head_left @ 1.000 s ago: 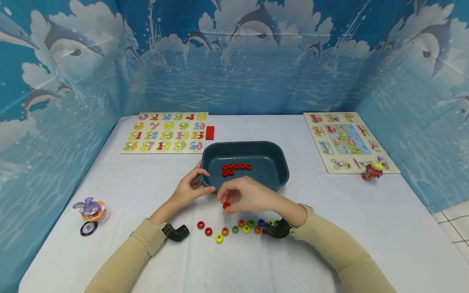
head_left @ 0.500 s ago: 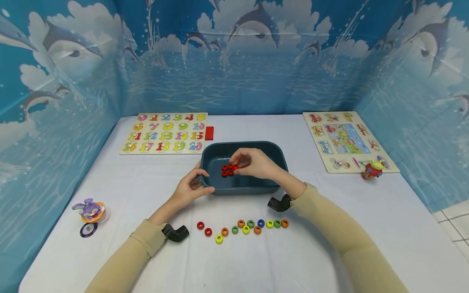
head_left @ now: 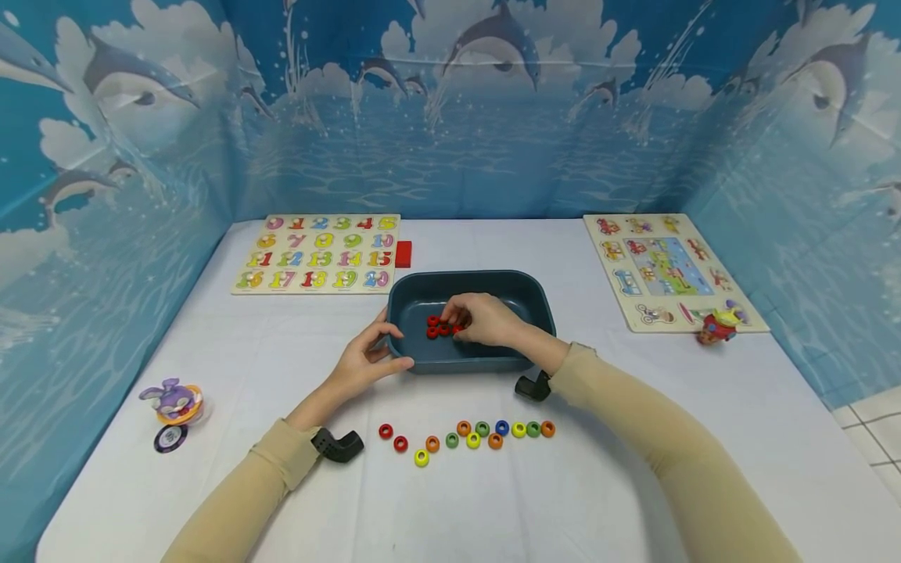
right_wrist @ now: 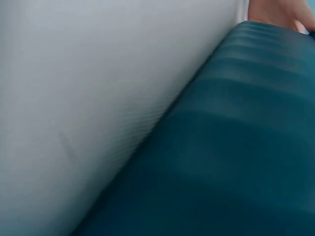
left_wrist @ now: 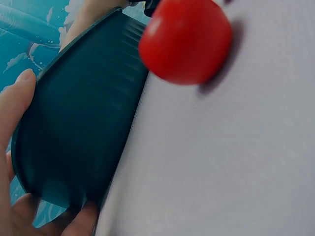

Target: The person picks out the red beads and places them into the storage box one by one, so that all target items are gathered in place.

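A dark teal tray (head_left: 464, 365) stands mid-table, with several red beads (head_left: 432, 332) grouped inside it. My left hand (head_left: 362, 360) grips its near left corner, thumb on the near side and fingers at the left end; in the left wrist view the thumb (left_wrist: 19, 96) lies at the rim. My right hand (head_left: 486, 320) reaches inside over the near wall, pinching a red bead (head_left: 457, 330) low beside the others. Its fingers partly cover the group. The right wrist view shows only the tray's outer wall (right_wrist: 236, 147) and part of my left hand (right_wrist: 278, 12).
On the near table lie two red beads (head_left: 400, 444) and a loose line of orange, yellow, green and blue beads (head_left: 502, 428). A number puzzle board (head_left: 317, 254), a red block (head_left: 403, 254), a picture puzzle board (head_left: 669, 274) and small toys (head_left: 171, 400) stand around.
My right hand has carried a red bead from the near side over the tray wall and down among the others inside. My left hand stays at the corner.
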Demonstrator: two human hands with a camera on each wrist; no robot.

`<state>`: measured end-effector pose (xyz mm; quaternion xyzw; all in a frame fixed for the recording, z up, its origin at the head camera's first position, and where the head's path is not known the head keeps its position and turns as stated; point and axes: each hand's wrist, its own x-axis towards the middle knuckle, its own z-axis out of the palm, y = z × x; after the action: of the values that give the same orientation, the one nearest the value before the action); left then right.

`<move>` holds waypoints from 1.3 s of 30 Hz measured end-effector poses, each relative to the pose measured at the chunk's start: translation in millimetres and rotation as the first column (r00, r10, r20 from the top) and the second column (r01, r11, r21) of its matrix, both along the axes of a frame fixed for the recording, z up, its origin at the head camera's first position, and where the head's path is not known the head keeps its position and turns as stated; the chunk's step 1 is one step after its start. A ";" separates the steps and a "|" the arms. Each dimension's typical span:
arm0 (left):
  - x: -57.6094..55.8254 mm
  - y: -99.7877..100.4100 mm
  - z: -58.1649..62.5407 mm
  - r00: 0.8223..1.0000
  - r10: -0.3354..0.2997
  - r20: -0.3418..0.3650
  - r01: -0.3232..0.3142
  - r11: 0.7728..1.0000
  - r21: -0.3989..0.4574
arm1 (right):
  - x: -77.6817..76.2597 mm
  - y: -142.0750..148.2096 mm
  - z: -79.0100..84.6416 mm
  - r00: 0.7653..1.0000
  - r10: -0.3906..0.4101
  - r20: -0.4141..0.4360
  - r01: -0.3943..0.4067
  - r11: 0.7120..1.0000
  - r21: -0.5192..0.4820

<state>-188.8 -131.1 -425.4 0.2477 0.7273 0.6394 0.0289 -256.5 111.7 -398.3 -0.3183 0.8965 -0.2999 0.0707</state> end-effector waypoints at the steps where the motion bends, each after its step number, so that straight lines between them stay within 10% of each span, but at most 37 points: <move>1: 0.0 0.0 0.2 1.000 0.000 0.000 0.000 1.000 -0.001 | -0.1 -0.6 -0.3 1.000 0.000 -0.012 0.000 1.000 0.015; 14: -0.3 0.4 1.7 1.000 0.003 0.008 -0.003 1.000 -0.015 | -1.6 -2.3 -4.2 0.995 -0.013 -0.102 0.019 0.998 0.060; 22: 0.1 0.8 1.4 1.000 0.012 0.021 -0.012 1.000 -0.014 | 3.6 4.4 13.5 0.996 -0.049 -0.073 0.041 0.993 -0.108; 31: 0.7 -0.1 0.9 1.000 0.012 0.002 -0.012 1.000 -0.022 | 52.7 -2.8 64.2 0.991 0.134 -0.022 -0.131 0.902 -0.412; 39: -0.2 -0.7 -0.4 0.998 -0.028 -0.054 0.029 1.000 0.012 | 98.8 -33.1 51.5 0.928 0.363 0.079 -0.302 0.861 -0.409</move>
<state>-189.0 -131.8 -425.8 0.2755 0.7202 0.6365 0.0168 -157.7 78.7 -346.8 -0.4523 0.7419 -0.4788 0.1254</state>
